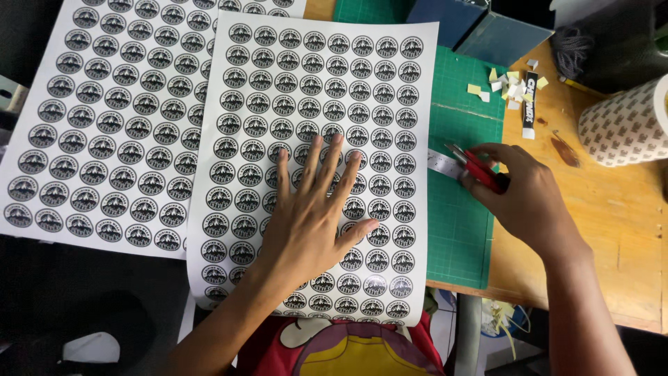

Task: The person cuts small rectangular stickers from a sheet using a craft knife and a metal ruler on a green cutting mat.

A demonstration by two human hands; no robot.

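My left hand [309, 209] lies flat with fingers spread on a white sheet [313, 83] printed with rows of round black badges. The sheet rests partly on a green cutting mat [459, 230]. My right hand [518, 191] is closed around a red utility knife [480, 170], whose tip points left towards the sheet's right edge. A metal ruler [442, 162] lies under the knife tip, beside that edge.
A second printed sheet [104, 125] lies to the left, partly under the first. Small paper scraps [508, 87] and a black label strip [530, 104] lie on the wooden table [598, 230]. A patterned tape roll [626, 125] stands at the right, and a dark blue box [480, 28] at the back.
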